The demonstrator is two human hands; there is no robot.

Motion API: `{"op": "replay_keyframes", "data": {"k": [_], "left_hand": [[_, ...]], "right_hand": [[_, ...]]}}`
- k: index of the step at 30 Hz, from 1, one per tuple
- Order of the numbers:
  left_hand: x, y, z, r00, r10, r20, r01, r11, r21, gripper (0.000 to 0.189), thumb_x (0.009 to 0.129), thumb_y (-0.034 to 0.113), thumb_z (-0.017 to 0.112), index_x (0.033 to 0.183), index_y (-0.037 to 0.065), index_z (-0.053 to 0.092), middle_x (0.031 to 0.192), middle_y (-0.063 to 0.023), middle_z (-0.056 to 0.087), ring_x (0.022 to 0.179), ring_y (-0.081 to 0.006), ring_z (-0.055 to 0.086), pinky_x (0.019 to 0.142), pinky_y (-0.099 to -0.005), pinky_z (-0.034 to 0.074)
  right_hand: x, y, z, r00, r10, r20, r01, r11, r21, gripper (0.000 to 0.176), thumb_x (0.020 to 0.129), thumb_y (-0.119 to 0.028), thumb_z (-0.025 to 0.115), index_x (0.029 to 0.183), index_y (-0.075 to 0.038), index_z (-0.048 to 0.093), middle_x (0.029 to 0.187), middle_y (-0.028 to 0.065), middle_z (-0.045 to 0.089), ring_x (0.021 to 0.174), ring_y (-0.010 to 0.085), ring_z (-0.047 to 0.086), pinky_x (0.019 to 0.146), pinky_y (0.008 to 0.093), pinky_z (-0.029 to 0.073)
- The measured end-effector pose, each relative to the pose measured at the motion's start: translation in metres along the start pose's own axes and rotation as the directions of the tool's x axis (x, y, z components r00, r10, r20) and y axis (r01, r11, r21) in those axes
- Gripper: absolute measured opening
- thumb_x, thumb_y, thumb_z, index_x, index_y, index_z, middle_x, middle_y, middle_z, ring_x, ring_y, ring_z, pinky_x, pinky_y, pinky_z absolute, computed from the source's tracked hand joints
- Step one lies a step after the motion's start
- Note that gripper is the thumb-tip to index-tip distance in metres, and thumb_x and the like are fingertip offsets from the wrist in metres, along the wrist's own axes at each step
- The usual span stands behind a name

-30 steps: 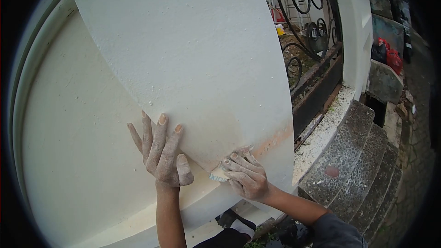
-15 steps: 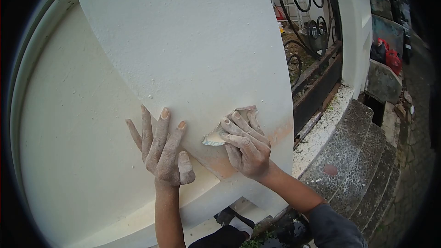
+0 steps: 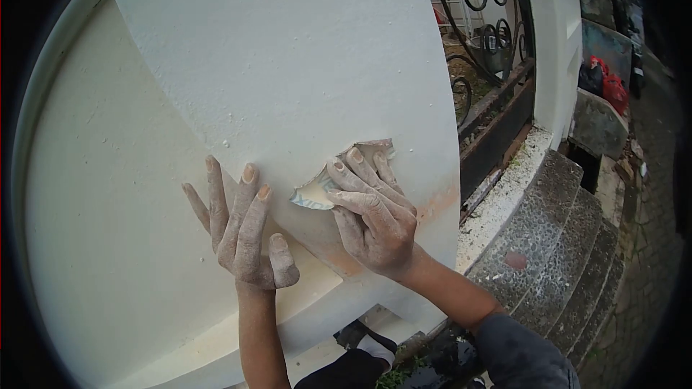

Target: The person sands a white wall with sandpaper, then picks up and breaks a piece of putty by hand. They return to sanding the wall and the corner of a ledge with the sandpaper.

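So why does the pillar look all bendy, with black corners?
Head view: the fisheye lens bows the pillar and steps and blackens the corners; daylight in the head view is soft, with no glare or hard shadows; the left hand, right hand and sandpaper look sharp.

The white pillar face (image 3: pixel 288 65) is bare across the upper centre of the frame, giving open room above both hands. At lower centre the left hand (image 3: pixel 241 234) lies flat on it. The right hand (image 3: pixel 371 220) pins sandpaper (image 3: pixel 317 191) just beside, leaving only a narrow gap between them. The recessed panel (image 3: pixel 101 209) at left is unobstructed. At upper right the iron gate (image 3: pixel 497 43) stands just past the pillar's edge, and stone steps (image 3: pixel 555 245) fill the lower right.
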State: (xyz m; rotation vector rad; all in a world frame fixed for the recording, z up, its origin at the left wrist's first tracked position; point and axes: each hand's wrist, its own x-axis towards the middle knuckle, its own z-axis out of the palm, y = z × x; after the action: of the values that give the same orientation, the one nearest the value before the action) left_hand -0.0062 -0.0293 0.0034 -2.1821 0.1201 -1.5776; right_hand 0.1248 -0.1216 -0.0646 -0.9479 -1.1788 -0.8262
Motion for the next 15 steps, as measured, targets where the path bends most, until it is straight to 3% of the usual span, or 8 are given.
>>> {"op": "replay_keyframes", "data": {"k": [4,7,11,15], "left_hand": [[-0.001,-0.001,0.0,1.0,0.003,0.009,-0.003,1.0,0.003,0.037,0.085,0.028,0.037,0.11,0.007,0.055,0.118,-0.0169,0.056,0.122,-0.0444,0.036,0.104,-0.06,0.01],[-0.001,0.0,-0.004,1.0,-0.011,0.019,0.01,1.0,0.011,0.037,0.085,0.028,0.037,0.11,0.007,0.055,0.118,-0.0167,0.056,0.122,-0.0442,0.036,0.104,-0.0599,0.01],[0.002,0.0,-0.002,1.0,-0.013,0.002,0.013,1.0,-0.008,0.037,0.085,0.028,0.036,0.11,0.008,0.055,0.117,-0.016,0.057,0.122,-0.0428,0.037,0.105,-0.0596,0.01],[-0.001,-0.001,-0.003,0.999,-0.022,0.024,0.022,1.0,0.003,0.037,0.085,0.029,0.037,0.109,0.009,0.056,0.117,-0.0153,0.057,0.123,-0.0423,0.036,0.105,-0.059,0.009]], "right_hand": [[-0.061,-0.004,-0.014,0.988,0.045,0.146,-0.048,0.999,0.016,0.014,0.076,-0.006,0.062,0.089,-0.006,0.06,0.11,0.0133,0.061,0.11,0.0306,0.053,0.096,0.0475,0.037],[-0.053,0.007,-0.011,0.991,-0.052,0.124,0.052,0.999,0.002,0.014,0.076,-0.005,0.062,0.089,-0.006,0.059,0.11,0.0138,0.061,0.11,0.0307,0.053,0.096,0.0478,0.036],[0.0,-0.002,0.001,0.999,-0.031,0.032,0.03,0.999,0.037,0.012,0.077,-0.005,0.061,0.088,-0.006,0.059,0.107,0.0128,0.062,0.111,0.0294,0.053,0.097,0.049,0.036],[-0.06,-0.01,-0.016,0.982,0.049,0.184,-0.055,0.998,0.029,0.007,0.079,-0.004,0.06,0.086,-0.006,0.058,0.101,0.015,0.064,0.107,0.0311,0.056,0.097,0.0505,0.035]]}}
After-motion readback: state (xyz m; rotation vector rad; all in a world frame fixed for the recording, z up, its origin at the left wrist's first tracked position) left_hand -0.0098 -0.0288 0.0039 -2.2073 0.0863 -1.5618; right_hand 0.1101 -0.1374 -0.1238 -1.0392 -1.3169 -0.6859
